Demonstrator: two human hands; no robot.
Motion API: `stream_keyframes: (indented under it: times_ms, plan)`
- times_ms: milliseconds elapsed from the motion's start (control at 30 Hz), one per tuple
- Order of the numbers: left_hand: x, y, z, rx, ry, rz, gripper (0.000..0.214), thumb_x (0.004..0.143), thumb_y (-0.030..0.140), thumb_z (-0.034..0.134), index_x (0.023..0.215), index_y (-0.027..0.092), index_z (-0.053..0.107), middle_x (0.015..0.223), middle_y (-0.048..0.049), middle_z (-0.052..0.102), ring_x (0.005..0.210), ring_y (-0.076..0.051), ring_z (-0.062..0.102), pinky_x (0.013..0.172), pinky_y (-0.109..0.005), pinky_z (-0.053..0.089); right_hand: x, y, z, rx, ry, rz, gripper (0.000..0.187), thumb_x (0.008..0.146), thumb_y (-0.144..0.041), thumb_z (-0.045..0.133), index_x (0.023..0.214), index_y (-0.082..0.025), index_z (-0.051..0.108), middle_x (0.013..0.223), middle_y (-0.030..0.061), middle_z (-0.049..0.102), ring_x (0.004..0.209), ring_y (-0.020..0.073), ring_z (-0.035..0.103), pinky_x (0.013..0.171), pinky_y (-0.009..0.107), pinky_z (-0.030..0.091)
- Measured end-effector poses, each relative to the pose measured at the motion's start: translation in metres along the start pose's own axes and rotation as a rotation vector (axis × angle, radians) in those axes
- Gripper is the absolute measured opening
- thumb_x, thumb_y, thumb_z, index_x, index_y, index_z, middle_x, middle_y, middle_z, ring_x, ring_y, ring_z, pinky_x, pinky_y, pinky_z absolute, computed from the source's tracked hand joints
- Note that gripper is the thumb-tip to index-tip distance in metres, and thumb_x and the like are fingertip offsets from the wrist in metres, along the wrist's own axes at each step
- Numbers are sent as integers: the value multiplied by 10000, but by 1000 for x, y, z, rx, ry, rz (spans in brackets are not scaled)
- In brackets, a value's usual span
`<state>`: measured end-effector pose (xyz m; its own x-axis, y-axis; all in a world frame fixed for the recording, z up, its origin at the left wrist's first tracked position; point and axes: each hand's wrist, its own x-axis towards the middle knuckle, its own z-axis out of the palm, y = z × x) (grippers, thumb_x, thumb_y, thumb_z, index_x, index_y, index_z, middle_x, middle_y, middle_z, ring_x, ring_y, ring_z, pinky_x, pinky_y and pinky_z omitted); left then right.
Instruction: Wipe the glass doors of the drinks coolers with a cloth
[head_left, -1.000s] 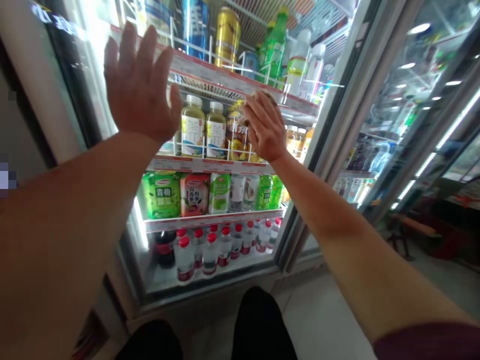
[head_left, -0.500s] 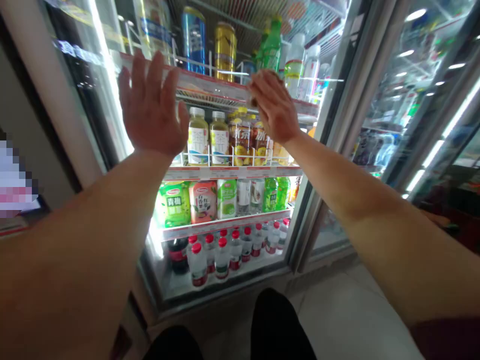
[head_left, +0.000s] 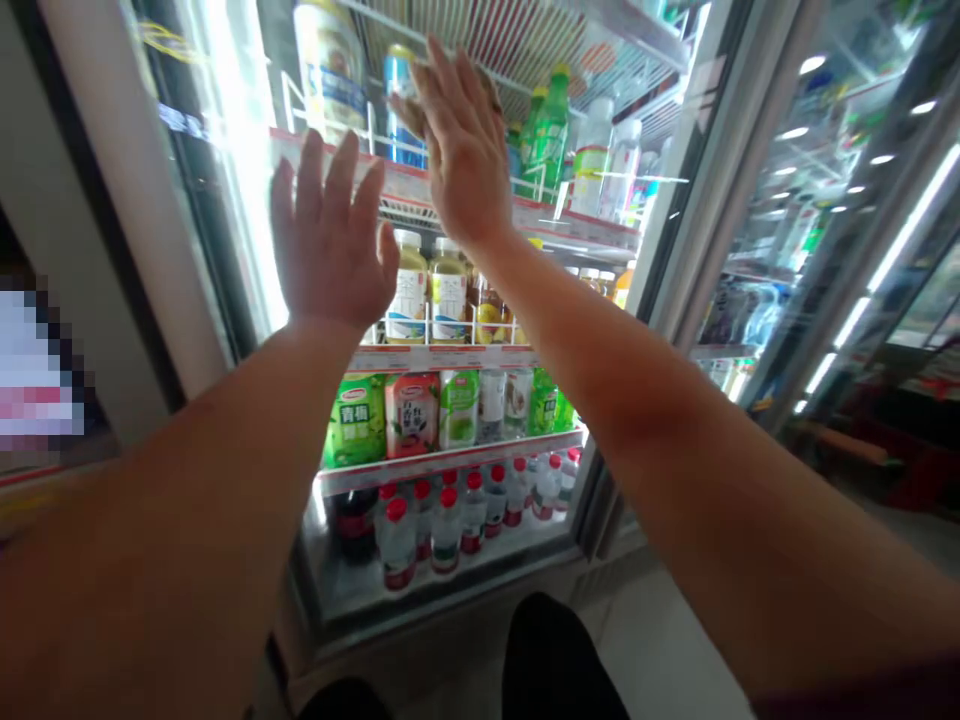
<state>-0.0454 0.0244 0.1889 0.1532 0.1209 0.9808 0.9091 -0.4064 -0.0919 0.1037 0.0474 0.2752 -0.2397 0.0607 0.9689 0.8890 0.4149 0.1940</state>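
My left hand (head_left: 334,240) is raised with its fingers spread, flat against the glass door of a drinks fridge (head_left: 225,200), in front of the left end of the upper shelf. My right hand (head_left: 461,140) is higher, fingers stretched flat on the glass over the blue can (head_left: 395,85) on the top shelf. A brownish edge shows from under its palm; I cannot make out what it is. Behind the glass stand tea bottles (head_left: 431,290), green juice cartons (head_left: 356,420) and red-capped water bottles (head_left: 442,520).
A metal door frame (head_left: 675,250) divides this fridge from a second glass-door fridge (head_left: 787,230) on the right. My dark trouser legs (head_left: 547,660) show at the bottom over a pale floor. A wall panel runs up the left side.
My right hand has slid up and to the left over the glass, from the middle shelf to the top-shelf cans. My left hand stayed flat and spread in about the same spot.
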Motion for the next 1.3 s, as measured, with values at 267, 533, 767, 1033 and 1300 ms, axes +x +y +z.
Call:
stream_keyframes:
  times_ms: [267,533,767,1033,1300]
  plan:
    - [-1,-1,1,-8,29,22,666,938,331,498,1575,220,339,1685,3,217,1584,-260,82,1300,-562,60,-6,-12,-7,-104,-98,-225,471,1070,-204,287,1527,-214,402,1632,-98,352,1558,133,210,1329,301,138]
    - [-1,0,0,17,21,24,669,932,299,491,1576,195,343,1688,-12,198,1584,-260,85,1288,-575,76,-35,9,-13,-170,-33,-61,552,1053,-191,188,1530,-257,457,1616,-77,382,1555,131,231,1323,300,168]
    - [2,-4,3,5,-38,-40,778,860,329,543,1593,240,301,1696,79,118,1589,-219,4,1310,-528,-16,-57,41,-25,-86,-115,-194,558,1057,-235,174,1583,-266,360,1651,-90,298,1573,93,127,1315,270,122]
    - [6,-23,25,66,-18,-53,702,923,364,430,1594,248,256,1698,140,56,1567,-99,-107,1300,-395,-137,-110,65,-37,54,-304,-202,541,1035,-275,278,1556,-361,397,1610,-87,381,1569,150,166,1326,458,170]
    - [-14,-9,12,36,-65,-18,689,972,422,357,1610,196,229,1706,80,29,1558,-106,-162,1305,-455,-104,-96,106,-35,58,-26,71,583,1023,-270,189,1533,-225,469,1617,-36,376,1571,158,184,1333,376,158]
